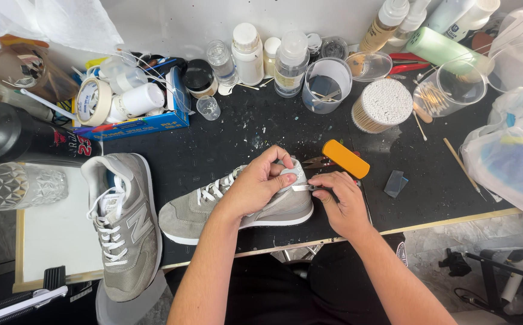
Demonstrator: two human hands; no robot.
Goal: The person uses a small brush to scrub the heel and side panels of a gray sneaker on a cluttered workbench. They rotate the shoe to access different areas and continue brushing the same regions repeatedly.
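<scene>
While the grey suede-and-mesh sneaker with white laces [237,207] lies on its side near the front edge of the paint-flecked black work mat [225,138], the person's left hand [258,183] wraps over its heel collar, fingers curled and thumb pressed down, clamped on the shoe. Their right hand [339,198] is closed in a pinch around a small silver metal blade [303,188], whose tip meets the heel just beside the left thumb. Just behind the right hand lie an orange rounded plastic handle [347,159] and a pair of small metal snips [316,161], touching the mat. A matching grey sneaker [123,232] rests sole-down on a white board [57,235] to the left, toe toward the person, beside a faceted clear glass tumbler [24,185]. Farther back stand a round tub packed with cotton swabs [383,105], white-capped plastic bottles [247,53] and a roll of cream masking tape [94,101].
</scene>
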